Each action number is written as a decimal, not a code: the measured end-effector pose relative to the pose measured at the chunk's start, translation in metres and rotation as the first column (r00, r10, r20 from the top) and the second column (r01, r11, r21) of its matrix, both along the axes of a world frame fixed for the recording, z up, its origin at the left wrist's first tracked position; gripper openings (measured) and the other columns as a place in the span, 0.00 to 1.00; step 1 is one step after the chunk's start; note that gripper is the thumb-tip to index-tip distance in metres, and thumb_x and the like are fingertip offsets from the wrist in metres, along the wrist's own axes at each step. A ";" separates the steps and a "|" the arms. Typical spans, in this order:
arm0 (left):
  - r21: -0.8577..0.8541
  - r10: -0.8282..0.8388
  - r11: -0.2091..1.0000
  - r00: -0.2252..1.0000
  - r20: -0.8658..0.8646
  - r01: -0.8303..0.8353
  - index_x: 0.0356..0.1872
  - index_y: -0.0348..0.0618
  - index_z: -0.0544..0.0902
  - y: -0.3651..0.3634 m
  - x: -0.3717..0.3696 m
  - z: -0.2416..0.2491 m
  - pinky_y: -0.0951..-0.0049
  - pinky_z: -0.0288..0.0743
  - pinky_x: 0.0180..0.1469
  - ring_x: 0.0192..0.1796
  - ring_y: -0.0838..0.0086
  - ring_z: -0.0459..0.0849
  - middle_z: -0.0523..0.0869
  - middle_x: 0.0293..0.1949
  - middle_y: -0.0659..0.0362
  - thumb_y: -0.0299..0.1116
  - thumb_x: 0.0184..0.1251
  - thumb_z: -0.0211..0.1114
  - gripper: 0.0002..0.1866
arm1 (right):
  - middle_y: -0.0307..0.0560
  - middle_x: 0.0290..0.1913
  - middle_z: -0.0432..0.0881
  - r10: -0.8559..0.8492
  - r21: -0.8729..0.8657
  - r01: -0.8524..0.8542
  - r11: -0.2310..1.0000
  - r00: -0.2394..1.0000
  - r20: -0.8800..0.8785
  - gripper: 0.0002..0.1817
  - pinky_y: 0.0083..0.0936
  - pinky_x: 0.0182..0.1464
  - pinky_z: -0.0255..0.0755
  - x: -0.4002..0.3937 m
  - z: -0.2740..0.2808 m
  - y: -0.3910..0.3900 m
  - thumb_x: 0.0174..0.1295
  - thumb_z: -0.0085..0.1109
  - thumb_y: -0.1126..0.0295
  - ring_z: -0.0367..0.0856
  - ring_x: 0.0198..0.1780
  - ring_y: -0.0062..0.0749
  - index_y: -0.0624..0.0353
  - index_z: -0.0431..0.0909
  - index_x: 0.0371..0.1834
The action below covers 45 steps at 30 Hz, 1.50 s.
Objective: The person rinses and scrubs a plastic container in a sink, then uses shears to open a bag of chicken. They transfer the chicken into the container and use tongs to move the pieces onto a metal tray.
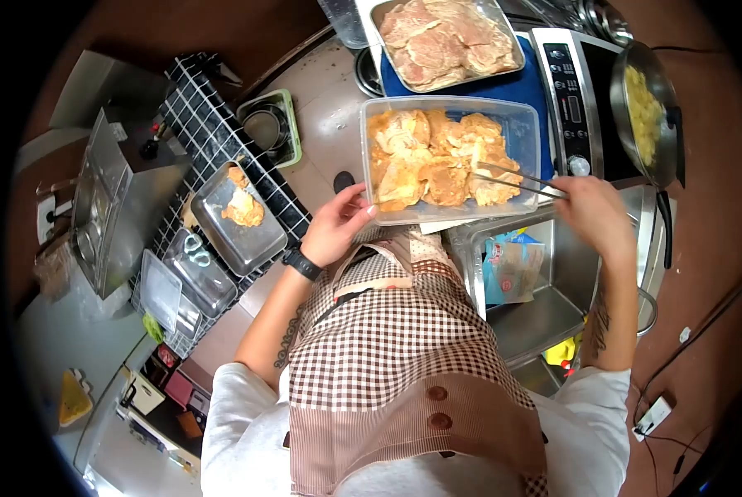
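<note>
A clear plastic container (pixel 533 149) holds several pieces of orange-coated, marinated meat (pixel 445 178); bare bottom shows along its right side. My left hand (pixel 338 222) grips the container's near left corner, thumb on the near wall and fingers at the left side. In my right hand (pixel 593 211) are slim metal tongs (pixel 524 184), closed round by my fingers. Their tips reach over the right rim and touch a meat piece at the right of the pile. Behind the container stands a metal tray (pixel 517 62) filled with paler raw meat (pixel 445 41).
Right of the container are a cooker with a control panel (pixel 571 108) and a pan (pixel 667 170) of yellow food. Below lies a steel sink (pixel 574 286) with a blue packet (pixel 503 269). On the left wire rack (pixel 214 132), a metal tray (pixel 255 248) holds coated meat.
</note>
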<state>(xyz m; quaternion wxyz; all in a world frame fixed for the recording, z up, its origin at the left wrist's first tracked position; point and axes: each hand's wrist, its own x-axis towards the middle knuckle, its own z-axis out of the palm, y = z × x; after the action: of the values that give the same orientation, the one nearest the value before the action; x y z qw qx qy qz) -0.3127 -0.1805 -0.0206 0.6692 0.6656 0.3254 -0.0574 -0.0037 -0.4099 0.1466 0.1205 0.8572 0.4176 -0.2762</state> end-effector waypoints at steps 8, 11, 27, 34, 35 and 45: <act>-0.013 0.036 0.999 0.996 0.084 -0.035 0.66 0.36 0.75 -0.001 -0.007 0.002 0.75 0.79 0.50 0.42 0.77 0.84 0.85 0.44 0.59 0.39 0.72 0.69 0.27 | 0.60 0.35 0.85 0.073 0.084 -0.071 0.994 0.997 -0.014 0.14 0.49 0.45 0.77 -0.017 -0.046 -0.003 0.59 0.61 0.71 0.85 0.43 0.56 0.55 0.85 0.48; -0.059 0.233 0.972 0.961 0.149 -0.227 0.62 0.37 0.79 0.006 -0.030 0.004 0.74 0.79 0.46 0.39 0.77 0.83 0.86 0.41 0.60 0.36 0.72 0.68 0.22 | 0.59 0.34 0.84 -0.018 0.033 0.021 0.999 0.997 -0.077 0.25 0.46 0.44 0.76 -0.022 -0.017 -0.013 0.58 0.64 0.73 0.84 0.40 0.55 0.54 0.81 0.61; 0.244 0.979 0.029 -0.021 -0.201 -0.969 0.56 0.45 0.60 0.031 -0.248 -0.155 0.69 0.84 0.28 0.29 0.68 0.85 0.80 0.38 0.51 0.27 0.64 0.72 0.29 | 0.45 0.32 0.78 -0.039 0.215 0.238 0.947 0.750 -0.660 0.24 0.27 0.40 0.72 -0.146 -0.032 0.139 0.63 0.65 0.69 0.76 0.33 0.30 0.64 0.76 0.62; -0.009 0.939 -0.250 -0.240 -0.245 -0.968 0.64 0.42 0.61 0.021 -0.220 -0.133 0.70 0.87 0.34 0.44 0.64 0.85 0.78 0.53 0.48 0.17 0.63 0.59 0.29 | 0.56 0.37 0.84 0.157 0.245 -0.004 0.970 0.778 -0.609 0.24 0.36 0.44 0.76 -0.176 -0.042 0.195 0.66 0.59 0.61 0.83 0.37 0.43 0.67 0.78 0.59; -0.047 0.965 -0.197 -0.185 -0.186 -0.979 0.65 0.42 0.61 0.020 -0.217 -0.117 0.70 0.88 0.35 0.45 0.64 0.85 0.78 0.53 0.49 0.16 0.63 0.58 0.29 | 0.58 0.40 0.84 0.217 0.251 -0.086 0.964 0.802 -0.557 0.24 0.36 0.47 0.76 -0.179 -0.041 0.206 0.66 0.59 0.60 0.84 0.40 0.46 0.67 0.78 0.59; -0.269 0.969 0.242 0.216 0.124 -0.932 0.70 0.51 0.61 -0.008 -0.192 0.006 0.68 0.86 0.43 0.49 0.69 0.83 0.78 0.54 0.56 0.18 0.65 0.58 0.33 | 0.65 0.47 0.86 0.402 0.105 -0.390 0.915 0.856 -0.325 0.23 0.42 0.59 0.76 -0.184 -0.011 0.261 0.63 0.57 0.61 0.84 0.53 0.56 0.66 0.83 0.55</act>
<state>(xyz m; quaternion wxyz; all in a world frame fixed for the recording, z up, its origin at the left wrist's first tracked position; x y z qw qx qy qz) -0.5045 -0.1889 -0.0141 0.6435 0.2801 0.5668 0.4315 -0.1878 -0.1494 0.1359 0.0853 0.6942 0.6041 -0.3819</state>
